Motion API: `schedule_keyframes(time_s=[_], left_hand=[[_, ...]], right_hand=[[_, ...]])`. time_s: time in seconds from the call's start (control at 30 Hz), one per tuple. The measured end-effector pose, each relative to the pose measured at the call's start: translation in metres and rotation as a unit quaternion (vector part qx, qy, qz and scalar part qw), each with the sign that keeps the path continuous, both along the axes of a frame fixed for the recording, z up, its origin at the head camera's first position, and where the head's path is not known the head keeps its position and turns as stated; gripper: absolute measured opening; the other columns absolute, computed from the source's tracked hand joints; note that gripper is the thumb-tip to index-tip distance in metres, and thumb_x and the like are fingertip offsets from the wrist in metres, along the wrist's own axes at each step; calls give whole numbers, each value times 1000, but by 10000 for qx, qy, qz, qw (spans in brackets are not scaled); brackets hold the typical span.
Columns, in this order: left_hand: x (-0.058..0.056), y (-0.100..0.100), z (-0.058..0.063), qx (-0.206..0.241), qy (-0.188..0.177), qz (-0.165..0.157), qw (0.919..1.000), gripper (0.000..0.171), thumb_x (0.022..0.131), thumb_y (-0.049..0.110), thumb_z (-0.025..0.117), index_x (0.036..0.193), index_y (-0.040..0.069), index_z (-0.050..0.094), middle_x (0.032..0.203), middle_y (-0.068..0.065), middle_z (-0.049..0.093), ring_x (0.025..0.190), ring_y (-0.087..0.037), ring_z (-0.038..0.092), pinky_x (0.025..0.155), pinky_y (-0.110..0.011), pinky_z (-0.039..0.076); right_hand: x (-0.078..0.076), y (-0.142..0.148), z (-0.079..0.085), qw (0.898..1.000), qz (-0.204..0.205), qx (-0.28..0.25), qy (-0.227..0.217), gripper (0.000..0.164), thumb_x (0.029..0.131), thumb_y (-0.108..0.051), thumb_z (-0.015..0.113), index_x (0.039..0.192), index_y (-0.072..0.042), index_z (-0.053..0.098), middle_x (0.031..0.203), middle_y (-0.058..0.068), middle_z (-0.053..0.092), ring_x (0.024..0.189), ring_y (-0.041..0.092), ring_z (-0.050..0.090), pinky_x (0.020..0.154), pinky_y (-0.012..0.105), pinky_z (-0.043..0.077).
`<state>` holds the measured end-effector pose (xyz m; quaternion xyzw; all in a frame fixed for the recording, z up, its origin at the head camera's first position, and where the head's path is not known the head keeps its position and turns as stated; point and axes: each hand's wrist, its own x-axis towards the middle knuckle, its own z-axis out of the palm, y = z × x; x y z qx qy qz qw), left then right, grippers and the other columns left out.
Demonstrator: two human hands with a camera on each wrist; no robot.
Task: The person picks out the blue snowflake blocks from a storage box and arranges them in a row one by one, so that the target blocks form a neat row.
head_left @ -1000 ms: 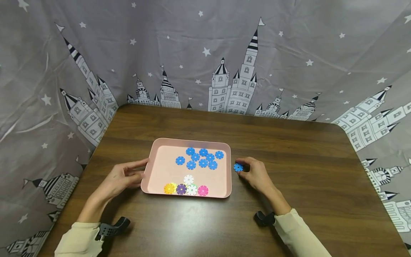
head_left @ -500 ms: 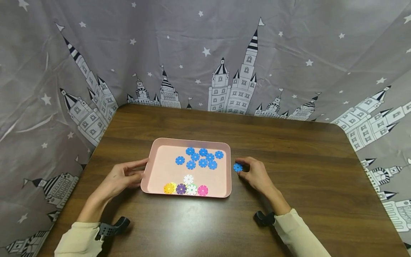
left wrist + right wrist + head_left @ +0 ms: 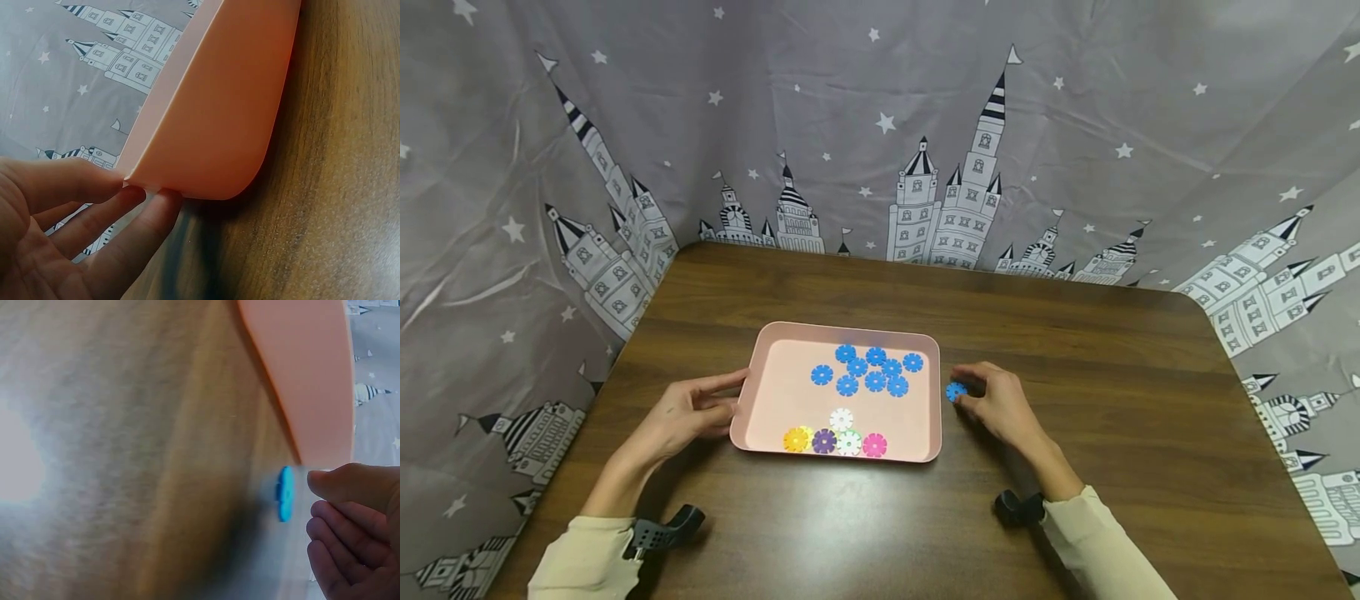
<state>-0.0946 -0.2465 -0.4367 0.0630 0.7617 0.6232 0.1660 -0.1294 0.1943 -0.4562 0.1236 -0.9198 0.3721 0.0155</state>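
My left hand touches the left end of a shallow pink tray. In the left wrist view its fairly straight fingers meet the outer wall, with the thumb at the rim. A blue notched disc lies on the table just outside the tray's right wall. My right hand is beside this disc, thumb and fingers around it in the head view. From the right wrist, a small gap shows between the thumb and the disc, which appears edge-on.
Several blue notched discs lie at the back of the tray. Along its front side are yellow, purple, white and pink ones. The wooden table ends at a grey curtain printed with castles.
The right thumb and fingers have shifted slightly off the blue disc, which stays in place. The left hand and the tray have not moved.
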Motion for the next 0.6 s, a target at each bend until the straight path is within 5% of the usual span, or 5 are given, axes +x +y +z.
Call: schedule_keyframes(time_s=[0.6], left_hand=[[0, 0, 1, -156, -41, 73, 9998, 55, 93, -6, 59, 143, -15, 37, 120, -40, 56, 93, -13, 68, 73, -35, 61]], right_hand=[[-10, -20, 23, 9995, 232, 3, 220, 40, 77, -3, 81, 116, 0, 71, 111, 13, 70, 105, 29, 65, 92, 45, 54]])
